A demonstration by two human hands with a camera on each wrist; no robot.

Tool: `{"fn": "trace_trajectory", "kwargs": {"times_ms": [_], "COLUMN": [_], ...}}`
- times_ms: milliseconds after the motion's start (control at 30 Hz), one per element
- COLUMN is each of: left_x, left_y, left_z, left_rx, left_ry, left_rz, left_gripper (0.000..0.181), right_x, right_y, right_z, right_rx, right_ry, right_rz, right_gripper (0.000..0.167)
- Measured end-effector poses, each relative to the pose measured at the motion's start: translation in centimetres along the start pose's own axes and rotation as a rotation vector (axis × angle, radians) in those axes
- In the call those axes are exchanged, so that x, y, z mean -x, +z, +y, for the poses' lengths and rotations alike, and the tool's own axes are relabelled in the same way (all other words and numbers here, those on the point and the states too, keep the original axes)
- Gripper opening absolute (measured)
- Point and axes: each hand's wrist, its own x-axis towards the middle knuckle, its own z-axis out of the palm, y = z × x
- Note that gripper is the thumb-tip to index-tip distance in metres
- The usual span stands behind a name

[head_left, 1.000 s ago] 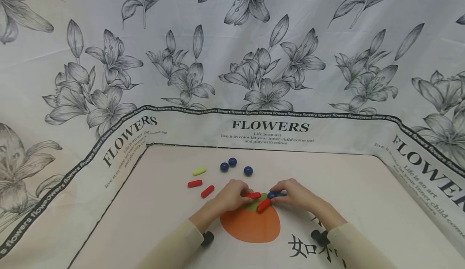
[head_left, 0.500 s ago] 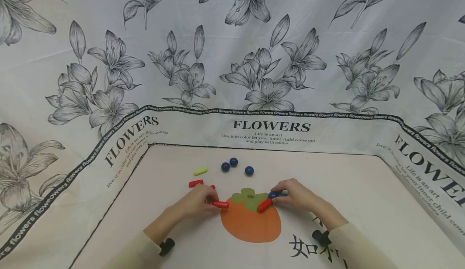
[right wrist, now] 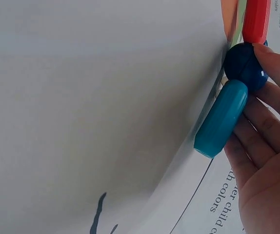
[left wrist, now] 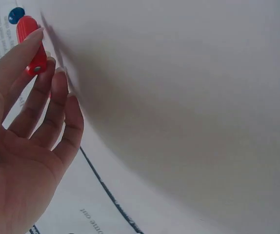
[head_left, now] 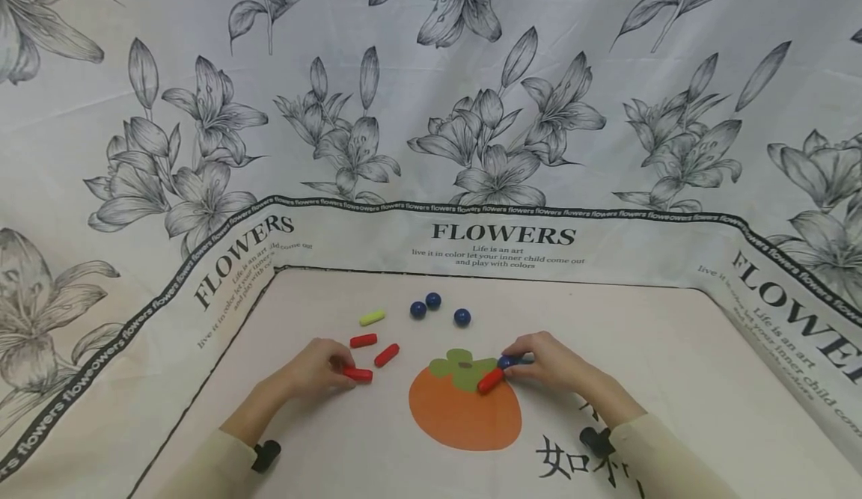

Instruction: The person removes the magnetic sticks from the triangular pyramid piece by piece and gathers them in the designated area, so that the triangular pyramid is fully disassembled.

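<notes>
Between its thumb and fingers my left hand (head_left: 316,368) pinches a red magnetic rod (left wrist: 31,46), low over the table on the left. The lower end of that rod shows a small metallic dot. Two more red rods (head_left: 364,340) lie just beyond this hand. On the right, my right hand (head_left: 548,360) pinches a dark blue ball (right wrist: 247,67). A red rod (head_left: 491,381) meets the ball on one side, and a teal rod (right wrist: 221,119) meets it on the other. Part of the teal rod is hidden by fingers in the head view.
Behind the red rods lies a yellow-green rod (head_left: 372,318). Several blue balls include one (head_left: 462,317) at the back middle. The table cover (head_left: 316,439) has a printed orange persimmon (head_left: 465,417) and black characters. A flower-print curtain (head_left: 498,140) rises behind.
My left hand has moved left with its red rod, away from the printed persimmon to beside the loose red rods. My right hand stays in place, holding the joined pieces.
</notes>
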Motion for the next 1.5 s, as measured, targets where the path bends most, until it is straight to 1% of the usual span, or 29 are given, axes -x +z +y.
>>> {"fn": "trace_trajectory", "kwargs": {"times_ms": [133,300,433,567,667,767,833,867,967,1067,1133,1333,1433,1500], "left_x": [-0.2,-0.3,-0.2,-0.2,-0.3,-0.2,-0.1,0.0,-0.1,-0.6,-1.1,-3.2,-4.3,-5.2], "left_y": [-0.2,-0.7,-1.1,-1.2,-1.3,-1.3,-1.3,-1.4,-1.1,-0.3,0.6,4.1,5.7,6.7], "left_z": [-0.8,-1.3,-1.7,-2.2,-2.3,-2.0,-1.3,-0.8,1.3,3.4,4.8,8.6,10.2,11.1], "left_rx": [0.015,0.049,0.037,0.048,0.063,0.061,0.054,0.051,0.048,0.040,0.037,0.010,-0.005,-0.016], "left_ry": [0.003,0.008,-0.003,-0.015,-0.031,-0.037,-0.033,-0.023,0.017,0.064,0.081,0.078,0.063,0.044], "left_rz": [-0.026,-0.051,-0.052,-0.058,-0.064,-0.051,-0.026,-0.011,0.028,0.027,0.004,-0.086,-0.105,-0.107], "left_gripper": [0.014,0.016,0.016,0.018,0.022,0.027,0.031,0.033,0.035,0.035,0.035,0.036,0.038,0.040], "right_x": [0.1,0.1,0.2,0.2,0.3,0.3,0.3,0.3,0.4,0.4,0.3,0.1,0.0,-0.1], "right_y": [0.1,0.2,0.2,0.0,0.0,0.0,0.0,0.0,-0.1,-0.2,-0.2,-0.3,-0.3,-0.3], "right_z": [0.1,0.2,0.2,0.1,0.1,0.1,0.1,0.1,0.1,0.1,0.2,0.1,-0.1,-0.2], "right_rx": [-0.007,0.000,-0.003,-0.004,-0.005,-0.011,-0.013,-0.016,-0.019,-0.018,-0.007,0.000,-0.002,-0.012], "right_ry": [0.002,-0.004,-0.006,0.003,0.004,-0.010,-0.023,-0.025,-0.028,-0.029,-0.037,-0.070,-0.076,-0.067], "right_rz": [-0.004,-0.001,-0.006,-0.027,-0.041,-0.044,-0.041,-0.040,-0.035,-0.030,-0.027,-0.021,-0.019,-0.020], "right_gripper": [0.029,0.028,0.030,0.034,0.034,0.033,0.032,0.032,0.030,0.027,0.026,0.022,0.021,0.022]}}
